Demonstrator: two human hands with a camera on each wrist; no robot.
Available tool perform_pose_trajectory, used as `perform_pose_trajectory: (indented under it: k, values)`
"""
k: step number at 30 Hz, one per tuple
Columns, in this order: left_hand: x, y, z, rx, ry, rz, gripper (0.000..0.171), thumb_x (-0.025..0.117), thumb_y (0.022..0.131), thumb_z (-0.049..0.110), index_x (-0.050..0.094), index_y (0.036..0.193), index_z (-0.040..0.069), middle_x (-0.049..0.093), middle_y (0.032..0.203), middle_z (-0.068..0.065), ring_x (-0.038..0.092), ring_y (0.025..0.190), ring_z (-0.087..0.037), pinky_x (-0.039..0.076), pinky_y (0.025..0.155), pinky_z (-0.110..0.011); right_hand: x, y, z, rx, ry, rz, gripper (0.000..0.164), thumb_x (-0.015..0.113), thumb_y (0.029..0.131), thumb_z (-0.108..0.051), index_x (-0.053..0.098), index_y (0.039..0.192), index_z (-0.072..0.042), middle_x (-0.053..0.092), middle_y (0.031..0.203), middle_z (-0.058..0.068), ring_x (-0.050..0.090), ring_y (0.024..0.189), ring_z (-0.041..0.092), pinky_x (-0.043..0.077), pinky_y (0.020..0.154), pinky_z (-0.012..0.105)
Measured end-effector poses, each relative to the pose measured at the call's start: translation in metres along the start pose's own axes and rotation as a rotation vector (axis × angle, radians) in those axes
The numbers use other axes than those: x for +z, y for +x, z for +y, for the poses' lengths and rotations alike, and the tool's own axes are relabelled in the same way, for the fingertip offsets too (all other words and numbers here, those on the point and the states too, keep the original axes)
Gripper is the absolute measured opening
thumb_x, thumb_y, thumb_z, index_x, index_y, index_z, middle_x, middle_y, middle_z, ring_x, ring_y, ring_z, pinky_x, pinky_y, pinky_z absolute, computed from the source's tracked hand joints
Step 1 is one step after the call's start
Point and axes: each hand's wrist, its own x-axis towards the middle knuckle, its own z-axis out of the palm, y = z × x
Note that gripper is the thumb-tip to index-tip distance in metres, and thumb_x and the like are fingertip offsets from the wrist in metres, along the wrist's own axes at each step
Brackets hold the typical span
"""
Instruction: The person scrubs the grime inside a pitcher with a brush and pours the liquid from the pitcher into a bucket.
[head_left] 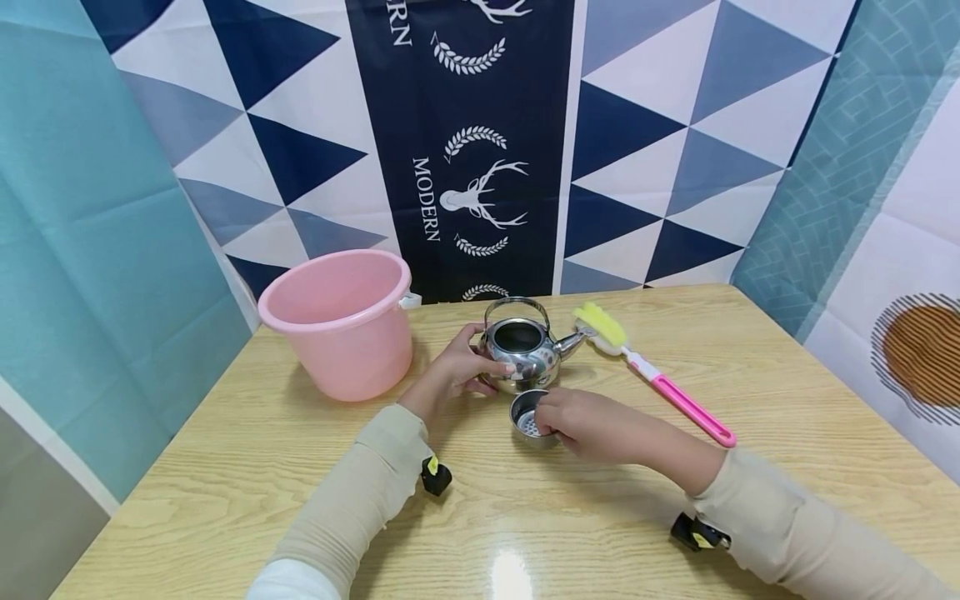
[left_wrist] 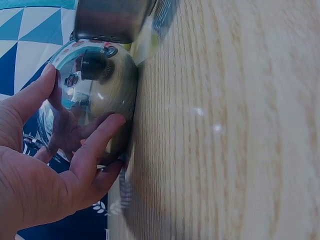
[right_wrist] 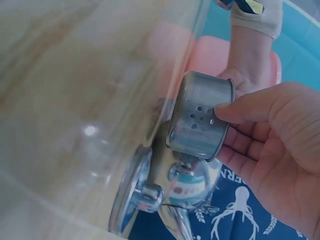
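Observation:
A shiny steel teapot (head_left: 534, 362) stands lidless on the table, its handle raised and its spout towards the right. My left hand (head_left: 461, 364) grips its body from the left, with thumb and fingers spread round the side. In front of the teapot, my right hand (head_left: 596, 425) pinches the rim of a small metal tea strainer (right_wrist: 200, 90) with a perforated wall and bottom. The strainer's opening faces up in the head view. A round metal lid with a knob (right_wrist: 152, 197) lies beside the teapot in the right wrist view; my right hand hides it from the head view.
A pink bucket (head_left: 360, 354) stands at the back left of the wooden table (head_left: 450, 533). To the right of the teapot lies a brush with a yellow sponge head (head_left: 602, 323) and a pink handle (head_left: 693, 408). Patterned cloth (head_left: 465, 150) hangs behind the table.

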Motion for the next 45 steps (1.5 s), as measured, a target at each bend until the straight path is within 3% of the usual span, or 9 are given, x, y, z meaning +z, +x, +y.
perform_pose_trajectory:
  k: [9,20,27,32,39,45]
  values:
    - [-0.001,0.001,-0.001,-0.006,0.005,0.001,0.085,0.081,0.075,-0.005,0.037,0.142,0.024,0.044,0.129,-0.018,0.06,0.095,-0.03,0.06,0.073,-0.05,0.007,0.002,-0.002,0.019,0.002,-0.032,0.026,0.065,0.077,0.013,0.059,0.085,-0.011,0.052,0.084,-0.006,0.05,0.079,0.012,0.049,0.068,0.025]
    - [-0.001,0.001,-0.001,0.001,-0.01,0.002,0.084,0.08,0.075,-0.007,0.037,0.142,0.023,0.047,0.128,-0.019,0.061,0.092,-0.03,0.06,0.072,-0.051,0.009,0.002,-0.003,0.047,-0.02,-0.042,0.028,0.065,0.077,0.012,0.056,0.083,-0.014,0.047,0.082,-0.008,0.045,0.077,0.011,0.042,0.059,0.021]
    - [-0.001,0.001,-0.002,-0.004,-0.014,0.006,0.085,0.08,0.075,-0.007,0.037,0.143,0.024,0.045,0.132,-0.019,0.059,0.101,-0.032,0.059,0.075,-0.052,0.008,0.003,-0.005,0.048,-0.023,-0.051,0.028,0.065,0.077,0.012,0.056,0.083,-0.014,0.048,0.083,-0.007,0.046,0.078,0.011,0.042,0.058,0.021]
    - [-0.001,0.004,-0.002,-0.01,-0.013,0.005,0.086,0.081,0.075,-0.006,0.037,0.143,0.024,0.044,0.134,-0.019,0.058,0.105,-0.033,0.059,0.075,-0.052,0.007,0.002,-0.004,0.026,-0.016,-0.041,0.028,0.068,0.076,0.011,0.058,0.086,-0.013,0.052,0.085,-0.006,0.049,0.08,0.012,0.047,0.063,0.024]
    - [-0.001,0.004,-0.002,-0.008,-0.012,0.001,0.086,0.081,0.075,-0.006,0.037,0.143,0.024,0.045,0.133,-0.019,0.059,0.103,-0.033,0.059,0.074,-0.052,0.002,0.001,-0.004,-0.029,0.0,0.027,0.02,0.076,0.079,-0.002,0.061,0.088,-0.012,0.057,0.087,-0.003,0.052,0.08,0.01,0.051,0.067,0.023]
    - [-0.001,0.003,-0.001,-0.011,-0.007,0.004,0.086,0.082,0.075,-0.005,0.037,0.142,0.024,0.044,0.133,-0.019,0.058,0.104,-0.033,0.059,0.074,-0.052,-0.004,-0.001,-0.001,0.005,0.002,0.054,0.018,0.075,0.081,-0.005,0.061,0.09,-0.012,0.058,0.088,-0.001,0.052,0.081,0.01,0.052,0.068,0.025]
